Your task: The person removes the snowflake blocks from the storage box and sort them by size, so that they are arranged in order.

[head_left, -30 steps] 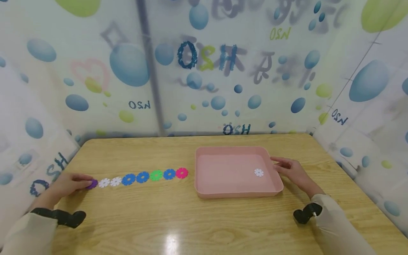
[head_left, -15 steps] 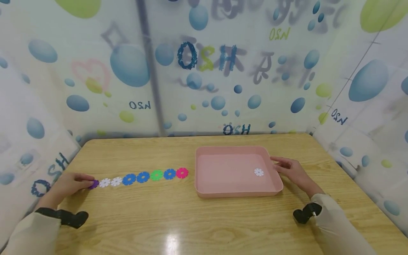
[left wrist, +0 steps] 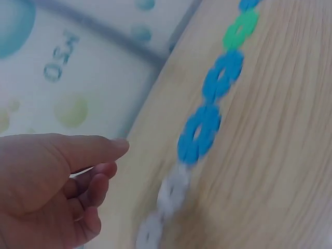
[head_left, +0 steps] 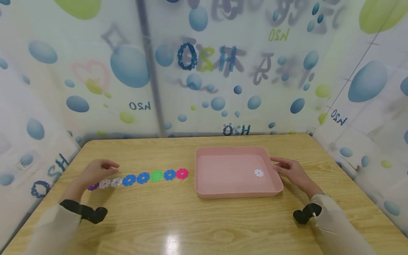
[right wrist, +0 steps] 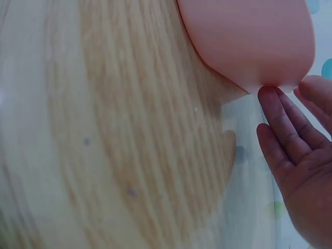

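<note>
Now the left hand (head_left: 97, 171) hovers w/ loosely curled fingers, holding nothing, just above the white discs (head_left: 109, 182) at the row's far end from the pink tray (head_left: 237, 194). Right hand (head_left: 291, 171) rests relaxed against the tray's right rim; one white disc (head_left: 259, 173) lies inside.

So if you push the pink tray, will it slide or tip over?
The pink tray would probably slide, not tip: it sits low and wide on the smooth, shiny wooden table. It likely feels light, since it looks like thin plastic and holds only one white flower disc. The right hand at its edge could steady it.
</note>
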Available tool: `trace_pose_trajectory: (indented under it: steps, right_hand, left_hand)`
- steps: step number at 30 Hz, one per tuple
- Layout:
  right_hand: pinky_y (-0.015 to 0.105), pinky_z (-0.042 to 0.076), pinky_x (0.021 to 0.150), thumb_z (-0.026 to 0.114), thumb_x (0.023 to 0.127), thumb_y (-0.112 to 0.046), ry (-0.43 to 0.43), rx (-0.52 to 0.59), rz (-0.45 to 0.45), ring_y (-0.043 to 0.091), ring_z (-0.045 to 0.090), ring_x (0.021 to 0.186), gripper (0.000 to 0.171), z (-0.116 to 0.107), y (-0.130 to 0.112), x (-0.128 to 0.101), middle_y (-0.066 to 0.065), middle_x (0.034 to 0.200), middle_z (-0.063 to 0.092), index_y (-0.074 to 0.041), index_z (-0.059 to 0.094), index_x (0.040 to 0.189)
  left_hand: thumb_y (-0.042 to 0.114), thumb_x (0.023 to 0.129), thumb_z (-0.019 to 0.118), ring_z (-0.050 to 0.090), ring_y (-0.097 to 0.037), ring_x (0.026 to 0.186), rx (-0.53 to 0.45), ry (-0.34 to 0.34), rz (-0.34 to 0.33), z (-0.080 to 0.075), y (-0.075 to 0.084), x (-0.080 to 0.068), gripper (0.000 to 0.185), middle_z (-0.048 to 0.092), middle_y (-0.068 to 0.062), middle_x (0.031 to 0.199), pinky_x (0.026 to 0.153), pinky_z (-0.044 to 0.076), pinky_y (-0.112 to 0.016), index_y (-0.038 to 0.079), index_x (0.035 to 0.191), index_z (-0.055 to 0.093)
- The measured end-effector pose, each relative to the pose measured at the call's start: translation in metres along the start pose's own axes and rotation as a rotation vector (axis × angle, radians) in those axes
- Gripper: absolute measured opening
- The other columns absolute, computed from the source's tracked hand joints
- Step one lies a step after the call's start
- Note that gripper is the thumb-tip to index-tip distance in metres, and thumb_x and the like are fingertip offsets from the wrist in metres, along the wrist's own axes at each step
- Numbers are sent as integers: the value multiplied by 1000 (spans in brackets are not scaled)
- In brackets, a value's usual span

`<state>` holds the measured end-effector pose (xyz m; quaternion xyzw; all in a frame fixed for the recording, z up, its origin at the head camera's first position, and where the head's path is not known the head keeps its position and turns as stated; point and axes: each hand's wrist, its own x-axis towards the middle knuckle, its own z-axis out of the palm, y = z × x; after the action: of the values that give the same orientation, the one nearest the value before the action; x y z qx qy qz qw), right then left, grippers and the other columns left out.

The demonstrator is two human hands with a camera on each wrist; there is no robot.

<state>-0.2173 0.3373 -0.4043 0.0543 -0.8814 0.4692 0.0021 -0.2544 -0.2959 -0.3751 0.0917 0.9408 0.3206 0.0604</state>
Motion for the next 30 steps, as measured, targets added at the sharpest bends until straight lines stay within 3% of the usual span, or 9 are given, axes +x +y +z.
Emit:
trace_pose_trajectory:
  steps: [5,17,25,30]
  right_hand:
    - [25,48,70,58,91,-26,-1,1,-4,13,56,81,46,1,1,1,17,101,61,-1,50,130]
    - [25,48,73,59,90,-28,-6,-13,12,16,58,87,48,3,1,3,19,107,60,-4,50,131]
    - [24,48,71,58,91,-27,5,-6,-13,12,58,83,47,0,3,0,19,104,61,-3,50,130]
    - [25,48,72,58,91,-29,0,-10,6,13,57,85,48,1,2,0,18,105,60,-3,49,131]
  left_hand:
    - [14,90,59,54,-27,84,-63,-34,110,24,43,20,31,58,-14,92,67,46,-35,-9,110,57]
    - [11,88,61,56,-24,85,-174,-125,256,90,141,69,23,60,-10,91,72,48,-34,-3,107,61]
    - [14,86,64,55,-19,85,-145,-240,212,135,205,97,21,60,-4,93,75,47,-30,4,105,65]
    - [14,87,63,57,-19,83,-174,-353,175,162,237,107,23,60,-6,93,77,47,-31,3,108,63]
